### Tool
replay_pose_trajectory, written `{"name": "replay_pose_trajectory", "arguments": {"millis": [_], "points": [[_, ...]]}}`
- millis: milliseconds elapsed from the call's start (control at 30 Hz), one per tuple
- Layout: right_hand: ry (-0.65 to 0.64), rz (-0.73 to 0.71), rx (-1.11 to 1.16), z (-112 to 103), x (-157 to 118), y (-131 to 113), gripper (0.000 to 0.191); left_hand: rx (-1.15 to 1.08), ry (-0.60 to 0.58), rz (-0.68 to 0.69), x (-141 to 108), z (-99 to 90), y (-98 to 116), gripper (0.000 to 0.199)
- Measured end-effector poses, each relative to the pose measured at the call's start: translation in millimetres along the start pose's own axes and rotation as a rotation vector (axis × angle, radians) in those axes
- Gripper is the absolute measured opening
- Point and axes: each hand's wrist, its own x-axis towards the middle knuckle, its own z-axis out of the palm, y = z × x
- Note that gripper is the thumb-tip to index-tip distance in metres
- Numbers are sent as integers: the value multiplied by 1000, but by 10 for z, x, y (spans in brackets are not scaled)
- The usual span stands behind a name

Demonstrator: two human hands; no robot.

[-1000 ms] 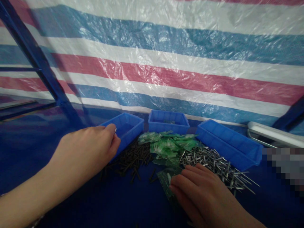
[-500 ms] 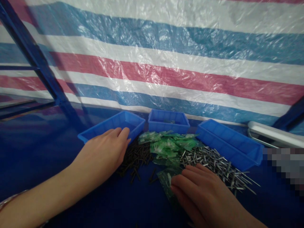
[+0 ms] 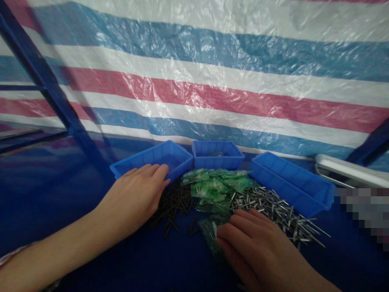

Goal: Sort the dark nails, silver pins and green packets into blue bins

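Note:
My left hand (image 3: 138,196) is closed over the near wall of the left blue plastic bin (image 3: 179,156), its fingers over the rim and the thumb outside. Just in front of that bin lies a pile of dark screws (image 3: 178,205). My right hand (image 3: 258,243) pinches a small clear green-tinted plastic bag (image 3: 209,233) low over the table; its contents are hard to make out. Beyond it sits a heap of green plastic bags (image 3: 215,186). Silvery nail-like metal pins (image 3: 273,207) are spread to the right of the heap.
A middle blue bin (image 3: 217,162) holds something small and clear. To its right stands a long blue bin (image 3: 291,186) set at an angle. A striped tarp (image 3: 194,73) hangs behind, with a blue metal frame (image 3: 45,77) at left. A white object (image 3: 352,166) lies far right.
The left blue bin has shifted right, closer to the middle bin, with my left hand on it. My right hand and its bag have hardly moved.

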Motion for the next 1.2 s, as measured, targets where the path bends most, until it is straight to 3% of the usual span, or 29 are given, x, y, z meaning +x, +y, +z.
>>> {"name": "replay_pose_trajectory", "arguments": {"millis": [467,567,600,700,833,900,1000,1200], "points": [[-60,24,4,-12,7,-1,10,81,109,-23,-64,17,23,19],[-53,27,-15,-10,0,-16,9,93,273,9,-113,-12,44,21],[-51,23,-24,-8,-4,-21,10,72,385,43,-130,-20,48,22],[-32,2,-61,-9,-18,-22,18,-147,559,210,-182,-31,66,18],[-53,-8,-104,-14,-27,-1,26,-477,414,508,-262,-3,141,19],[-70,-15,-114,-10,-25,10,28,-570,281,592,-300,27,191,24],[-72,-33,-119,4,-15,17,32,-650,170,607,-336,65,240,27],[22,-71,-141,-6,-7,-33,29,-669,268,640,-347,53,219,26]]}}
